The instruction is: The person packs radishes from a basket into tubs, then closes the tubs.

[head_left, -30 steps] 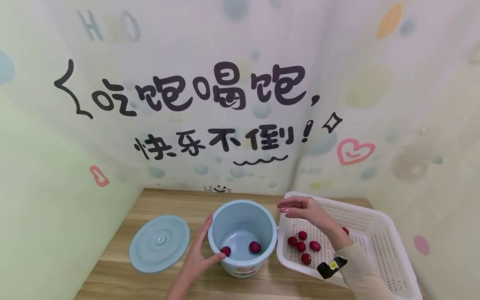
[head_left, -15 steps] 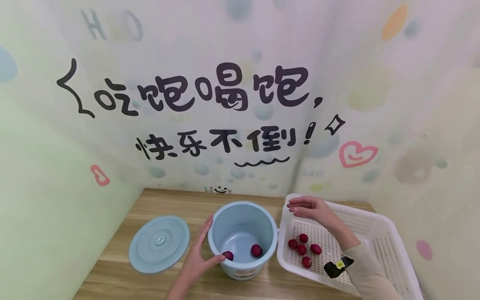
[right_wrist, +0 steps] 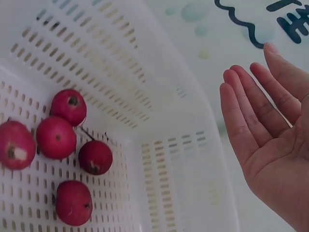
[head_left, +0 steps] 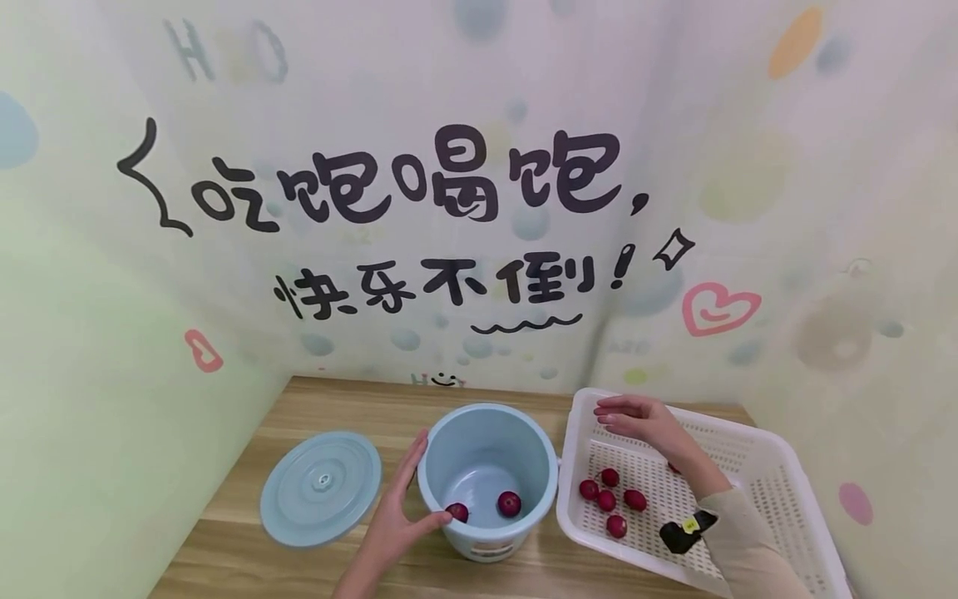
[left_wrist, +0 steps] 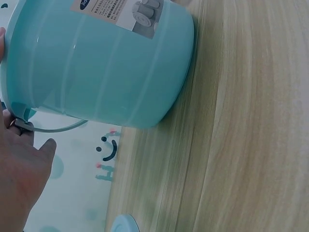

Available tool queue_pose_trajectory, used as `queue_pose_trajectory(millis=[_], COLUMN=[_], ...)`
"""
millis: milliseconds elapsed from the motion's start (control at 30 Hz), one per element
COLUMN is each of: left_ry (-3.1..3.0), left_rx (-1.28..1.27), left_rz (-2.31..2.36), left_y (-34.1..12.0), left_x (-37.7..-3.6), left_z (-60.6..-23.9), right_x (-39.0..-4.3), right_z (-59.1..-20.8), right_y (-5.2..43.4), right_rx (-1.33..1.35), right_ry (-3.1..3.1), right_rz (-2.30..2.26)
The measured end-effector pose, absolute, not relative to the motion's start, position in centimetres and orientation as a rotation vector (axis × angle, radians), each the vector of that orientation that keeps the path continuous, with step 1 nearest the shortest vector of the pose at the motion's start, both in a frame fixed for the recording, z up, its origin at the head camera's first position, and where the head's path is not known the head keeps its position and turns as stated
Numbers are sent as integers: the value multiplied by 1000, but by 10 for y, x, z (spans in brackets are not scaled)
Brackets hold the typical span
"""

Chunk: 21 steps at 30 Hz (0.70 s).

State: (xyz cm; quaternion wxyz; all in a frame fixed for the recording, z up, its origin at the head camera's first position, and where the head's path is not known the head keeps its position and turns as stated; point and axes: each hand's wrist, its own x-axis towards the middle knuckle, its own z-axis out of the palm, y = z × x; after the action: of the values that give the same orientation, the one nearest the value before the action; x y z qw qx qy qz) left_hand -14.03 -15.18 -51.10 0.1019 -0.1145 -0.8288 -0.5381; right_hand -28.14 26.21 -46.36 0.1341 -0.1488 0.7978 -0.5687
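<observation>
- The left hand (head_left: 397,520) rests against the outside of the one light-blue bucket (head_left: 486,532); its fingers (head_left: 410,466) lie straight and together along the wall at the bucket's 9 o'clock, and the thumb reaches to the near rim at about 7 o'clock.
- In the left wrist view the same hand (left_wrist: 19,183) shows at the lower left beside the bucket wall (left_wrist: 96,67), and the bucket stands upright on the desk (left_wrist: 251,145).
- Two red fruits lie on the bucket's floor: one (head_left: 457,512) at 7 o'clock, just beside the thumb tip, and one (head_left: 510,502) at about 5 o'clock.
- The right hand (head_left: 644,420) hovers palm down over the far left corner of the one white perforated basket (head_left: 756,474); its fingers (right_wrist: 241,121) are straight, close together and hold nothing.
- Five red fruits (right_wrist: 58,137) lie clustered on the basket floor in the right wrist view, at about 8 o'clock from the open palm and apart from it. In the head view a sixth fruit (head_left: 676,468) peeps out from behind the wrist.
- The basket stands just beside the bucket, at its 3 o'clock.
- One round blue lid (head_left: 320,488) lies flat on the desk at the bucket's 9 o'clock, apart from the left hand.
</observation>
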Motion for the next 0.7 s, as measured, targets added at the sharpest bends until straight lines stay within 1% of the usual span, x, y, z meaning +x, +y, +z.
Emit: queue_pose_trajectory(millis=[333,700], left_ry=[-2444,-2467], left_rx=[-362,-333], left_rz=[-1594,-1626], left_y=[-155,-155], left_x=[-140,-139], left_z=[-510,-510], right_x=[-287,-300], right_z=[-483,-517], right_y=[279,288], right_rx=[-393,-475], right_ry=[2237,2112], right_rz=[-1707,-1688])
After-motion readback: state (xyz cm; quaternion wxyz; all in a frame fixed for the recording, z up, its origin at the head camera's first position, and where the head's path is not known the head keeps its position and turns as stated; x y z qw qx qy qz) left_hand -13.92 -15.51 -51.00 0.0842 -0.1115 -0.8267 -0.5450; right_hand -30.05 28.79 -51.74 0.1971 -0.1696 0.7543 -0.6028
